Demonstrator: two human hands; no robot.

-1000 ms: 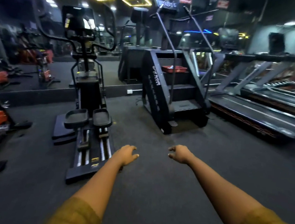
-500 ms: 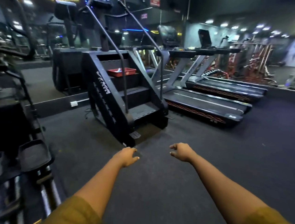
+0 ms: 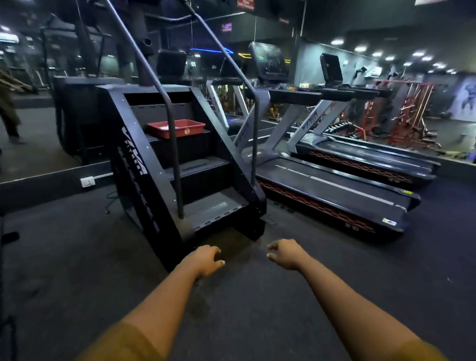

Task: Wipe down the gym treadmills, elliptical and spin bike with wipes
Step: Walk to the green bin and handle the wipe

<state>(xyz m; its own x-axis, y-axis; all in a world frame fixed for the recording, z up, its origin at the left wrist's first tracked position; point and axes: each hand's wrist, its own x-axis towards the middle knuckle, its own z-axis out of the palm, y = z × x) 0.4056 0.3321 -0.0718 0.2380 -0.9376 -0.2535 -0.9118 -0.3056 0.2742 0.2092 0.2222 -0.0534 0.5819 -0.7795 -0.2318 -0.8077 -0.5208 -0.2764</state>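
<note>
View has swung right since the earlier frames: the elliptical has slipped off to the left, and the climber (image 3: 145, 172) now stands centre and closer. Both arms reach forward over the floor (image 3: 248, 310), just short of the climber's bottom step. Left hand (image 3: 205, 259) and right hand (image 3: 285, 253): fingers loosely curled, holding nothing; no wipe in either. Tray (image 3: 175, 128), red, sits on an upper step of the climber, with something pale inside that is too small to identify. Nearer treadmill (image 3: 330, 194) stands just right of the climber; second treadmill (image 3: 371, 160) lies beyond it. Spin bike not in view. Assessment: no wiping evident, and the task appears to be at its outset. Wipes are yet to be collected; every machine remains.
</note>
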